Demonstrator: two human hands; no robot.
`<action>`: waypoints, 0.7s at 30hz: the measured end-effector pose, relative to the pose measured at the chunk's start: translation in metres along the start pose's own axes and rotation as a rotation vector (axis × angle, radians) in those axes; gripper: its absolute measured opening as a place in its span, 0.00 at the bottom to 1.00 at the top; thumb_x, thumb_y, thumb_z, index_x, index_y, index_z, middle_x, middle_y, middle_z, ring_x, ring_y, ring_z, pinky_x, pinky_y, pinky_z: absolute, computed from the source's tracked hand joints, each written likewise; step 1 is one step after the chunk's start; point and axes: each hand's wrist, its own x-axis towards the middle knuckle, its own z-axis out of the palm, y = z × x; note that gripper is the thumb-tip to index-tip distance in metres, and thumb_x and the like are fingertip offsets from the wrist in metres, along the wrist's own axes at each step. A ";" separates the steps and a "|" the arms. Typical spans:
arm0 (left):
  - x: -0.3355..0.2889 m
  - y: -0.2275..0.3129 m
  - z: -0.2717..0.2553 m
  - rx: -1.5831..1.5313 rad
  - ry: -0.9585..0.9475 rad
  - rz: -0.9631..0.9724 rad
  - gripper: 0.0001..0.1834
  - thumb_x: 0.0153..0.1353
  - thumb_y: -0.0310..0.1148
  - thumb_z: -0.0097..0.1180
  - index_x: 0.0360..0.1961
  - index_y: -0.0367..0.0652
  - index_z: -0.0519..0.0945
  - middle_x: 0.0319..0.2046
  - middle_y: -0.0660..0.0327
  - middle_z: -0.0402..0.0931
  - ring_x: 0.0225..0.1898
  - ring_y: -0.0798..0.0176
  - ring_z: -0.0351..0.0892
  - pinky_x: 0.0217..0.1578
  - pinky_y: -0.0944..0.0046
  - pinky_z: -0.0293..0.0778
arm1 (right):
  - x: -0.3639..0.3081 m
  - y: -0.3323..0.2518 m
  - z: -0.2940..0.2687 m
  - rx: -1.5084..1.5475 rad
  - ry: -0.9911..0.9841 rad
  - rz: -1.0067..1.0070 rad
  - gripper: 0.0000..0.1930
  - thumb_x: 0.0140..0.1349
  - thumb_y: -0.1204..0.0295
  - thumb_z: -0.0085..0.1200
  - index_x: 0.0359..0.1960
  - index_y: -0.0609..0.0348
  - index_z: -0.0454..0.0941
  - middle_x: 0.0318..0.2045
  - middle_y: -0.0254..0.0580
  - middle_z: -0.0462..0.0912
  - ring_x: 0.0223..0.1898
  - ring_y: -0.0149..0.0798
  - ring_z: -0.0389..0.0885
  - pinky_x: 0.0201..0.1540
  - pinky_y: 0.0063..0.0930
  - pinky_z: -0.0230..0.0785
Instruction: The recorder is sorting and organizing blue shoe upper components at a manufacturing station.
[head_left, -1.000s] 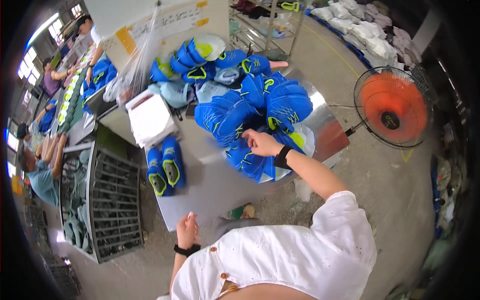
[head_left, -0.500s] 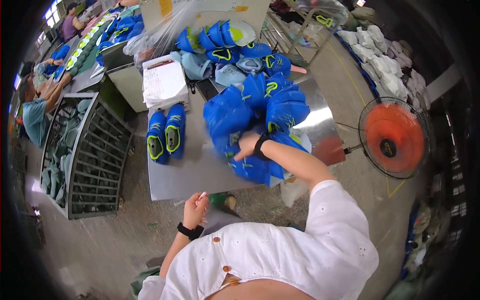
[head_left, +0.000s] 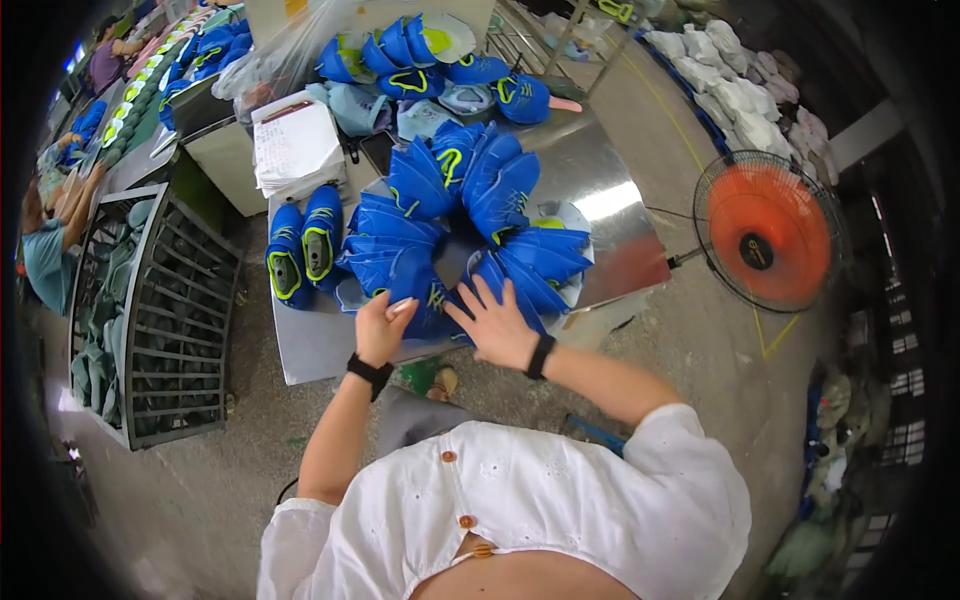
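Observation:
Blue shoe uppers [head_left: 415, 180] with lime-green trim stand nested in a ring on the metal table [head_left: 610, 240]. My right hand [head_left: 500, 328] lies over the near side of the ring, its fingers spread against the uppers. Beside it, at the near left of the ring, my left hand [head_left: 380, 330] is closed in a pinch. A small pale thing shows at its fingertips, too small to name. Left of the ring sits a pair of blue shoes [head_left: 321, 240] with soles on, side by side.
Papers [head_left: 300, 150] with a pen and a dark phone [head_left: 378, 152] lie behind the ring. More blue and pale uppers [head_left: 430, 85] are heaped farther back. A slatted cart [head_left: 180, 330] stands at left, an orange fan [head_left: 770, 235] at right. Two co-workers sit at far left.
My left hand has risen from below the table edge to the uppers. My right hand has gone from gripping uppers to lying spread on them. The ring's left side has fanned out; the view has shifted.

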 end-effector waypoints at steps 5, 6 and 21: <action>-0.087 -0.083 -0.016 -0.129 0.159 -0.060 0.07 0.48 0.29 0.56 0.28 0.38 0.75 0.18 0.61 0.73 0.19 0.67 0.72 0.21 0.68 0.66 | -0.064 0.013 0.067 -0.031 0.013 0.184 0.37 0.43 0.69 0.57 0.59 0.37 0.56 0.65 0.27 0.43 0.63 0.58 0.38 0.44 0.71 0.57; -0.102 -0.106 -0.012 -0.216 0.124 -0.319 0.06 0.48 0.29 0.55 0.28 0.39 0.75 0.17 0.63 0.72 0.18 0.70 0.70 0.20 0.68 0.66 | -0.067 0.012 0.081 -0.074 0.094 0.176 0.35 0.46 0.71 0.53 0.59 0.35 0.57 0.65 0.26 0.43 0.63 0.58 0.38 0.44 0.70 0.57; 0.007 -0.063 -0.014 -0.061 -0.139 -0.288 0.12 0.50 0.34 0.57 0.30 0.37 0.73 0.13 0.65 0.68 0.13 0.73 0.67 0.11 0.71 0.61 | -0.043 0.109 0.061 -0.175 0.395 0.120 0.29 0.48 0.76 0.44 0.52 0.25 0.66 0.57 0.41 0.61 0.52 0.47 0.63 0.41 0.41 0.62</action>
